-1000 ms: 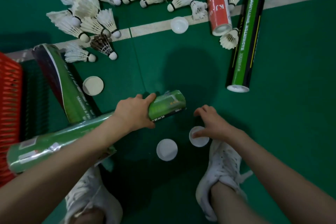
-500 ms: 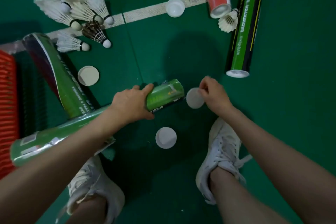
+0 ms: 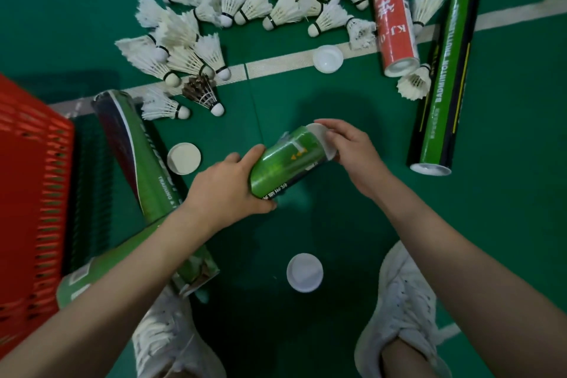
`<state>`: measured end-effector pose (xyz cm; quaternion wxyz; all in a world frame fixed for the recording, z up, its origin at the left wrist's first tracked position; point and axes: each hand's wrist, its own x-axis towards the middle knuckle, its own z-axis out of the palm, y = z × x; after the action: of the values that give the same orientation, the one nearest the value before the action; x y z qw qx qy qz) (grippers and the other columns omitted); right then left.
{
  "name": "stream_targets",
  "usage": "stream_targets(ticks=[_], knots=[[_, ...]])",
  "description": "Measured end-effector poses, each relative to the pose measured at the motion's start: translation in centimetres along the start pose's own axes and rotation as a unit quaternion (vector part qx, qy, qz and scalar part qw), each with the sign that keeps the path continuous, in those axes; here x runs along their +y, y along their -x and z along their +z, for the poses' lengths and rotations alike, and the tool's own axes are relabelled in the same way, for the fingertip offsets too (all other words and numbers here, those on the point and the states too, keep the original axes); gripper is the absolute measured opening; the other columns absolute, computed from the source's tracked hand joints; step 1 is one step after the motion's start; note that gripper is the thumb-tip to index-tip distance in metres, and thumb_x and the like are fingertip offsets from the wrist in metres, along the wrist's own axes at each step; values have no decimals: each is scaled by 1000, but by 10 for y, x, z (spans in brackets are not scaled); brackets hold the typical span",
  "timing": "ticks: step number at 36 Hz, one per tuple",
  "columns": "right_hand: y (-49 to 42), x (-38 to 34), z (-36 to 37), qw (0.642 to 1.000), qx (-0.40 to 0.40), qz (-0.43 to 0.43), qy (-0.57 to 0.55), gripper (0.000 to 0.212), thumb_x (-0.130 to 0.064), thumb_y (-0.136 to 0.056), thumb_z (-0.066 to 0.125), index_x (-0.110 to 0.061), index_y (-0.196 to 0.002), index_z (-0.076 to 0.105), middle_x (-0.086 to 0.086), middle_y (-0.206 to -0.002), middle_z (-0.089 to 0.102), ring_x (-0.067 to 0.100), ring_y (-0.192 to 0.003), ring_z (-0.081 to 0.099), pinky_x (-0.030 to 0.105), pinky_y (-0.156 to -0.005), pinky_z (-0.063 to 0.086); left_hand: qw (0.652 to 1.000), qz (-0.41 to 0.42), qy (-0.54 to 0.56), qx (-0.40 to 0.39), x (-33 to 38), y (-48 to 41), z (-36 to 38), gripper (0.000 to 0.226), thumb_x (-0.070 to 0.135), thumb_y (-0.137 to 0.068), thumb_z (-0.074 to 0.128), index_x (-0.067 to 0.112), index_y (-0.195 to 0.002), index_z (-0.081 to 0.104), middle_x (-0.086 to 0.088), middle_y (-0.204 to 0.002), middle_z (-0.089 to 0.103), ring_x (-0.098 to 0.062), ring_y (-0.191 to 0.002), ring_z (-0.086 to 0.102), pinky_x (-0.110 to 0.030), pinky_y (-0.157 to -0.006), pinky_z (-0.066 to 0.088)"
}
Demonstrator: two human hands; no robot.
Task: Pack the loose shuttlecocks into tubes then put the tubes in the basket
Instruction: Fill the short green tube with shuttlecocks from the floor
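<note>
Floor (image 3: 506, 224): green court mat (white line (image 3: 276, 64)) | shuttlecocks (image 3: 254, 6) strewn | basket (image 3: 30, 178) left

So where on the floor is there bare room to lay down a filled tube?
Bare floor lies right of the black-and-green tube, and between the court line, that tube and the held tube. Crowded: the shuttlecock pile beyond the line, and the strip beside the red basket, where the dark green tube lies.

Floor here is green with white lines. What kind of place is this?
Probably a badminton court: the green floor has painted white lines, feather shuttlecocks lie scattered on it, and shuttlecock tubes lie beside them.
</note>
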<state>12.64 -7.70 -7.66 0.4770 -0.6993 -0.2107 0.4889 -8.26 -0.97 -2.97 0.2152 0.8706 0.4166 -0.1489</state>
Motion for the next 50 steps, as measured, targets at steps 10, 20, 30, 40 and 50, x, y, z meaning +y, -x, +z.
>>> stream_targets(ticks=[10, 20, 30, 40, 50], knots=[[2, -27, 33, 997, -66, 27, -39, 28, -42, -98, 45, -17, -97, 58, 1, -89, 57, 15, -81, 55, 33, -80, 42, 999, 16, 32, 33, -6, 2, -9, 95, 63, -65, 69, 38, -143, 21, -2, -112, 55, -29, -99, 59, -38, -79, 51], [7, -33, 33, 982, -118, 2, -150, 22, -28, -79, 60, -13, -95, 59, 6, -99, 65, 20, -86, 60, 35, -75, 48, 998, 20, 33, 51, -7, 6, -13, 92, 63, -65, 68, 40, -142, 22, 1, -108, 54, -26, -97, 59, -37, -76, 51], [16, -37, 28, 986, -131, -30, -97, 55, -53, -99, 16, -31, -119, 63, -5, -134, 57, 13, -124, 53, 41, -109, 38, 996, 26, 40, 80, -5, 5, -19, 92, 62, -65, 69, 38, -142, 27, 1, -104, 56, -25, -93, 60, -34, -71, 50], [17, -40, 25, 986, -157, -34, -40, 38, -36, -104, 25, -34, -117, 61, -10, -115, 64, 11, -107, 59, 35, -102, 43, 994, 36, -12, 106, -6, 3, -28, 91, 67, -61, 60, 37, -142, 31, 0, -97, 55, -24, -91, 58, -33, -64, 46], [6, -50, 26, 986, -154, 19, 53, 39, -32, -104, 20, -37, -116, 56, 6, -118, 62, 21, -106, 58, 39, -101, 42, 993, 23, -35, 111, 0, 1, -29, 89, 63, -67, 65, 39, -143, 26, 3, -99, 52, -19, -100, 52, -29, -62, 33]])
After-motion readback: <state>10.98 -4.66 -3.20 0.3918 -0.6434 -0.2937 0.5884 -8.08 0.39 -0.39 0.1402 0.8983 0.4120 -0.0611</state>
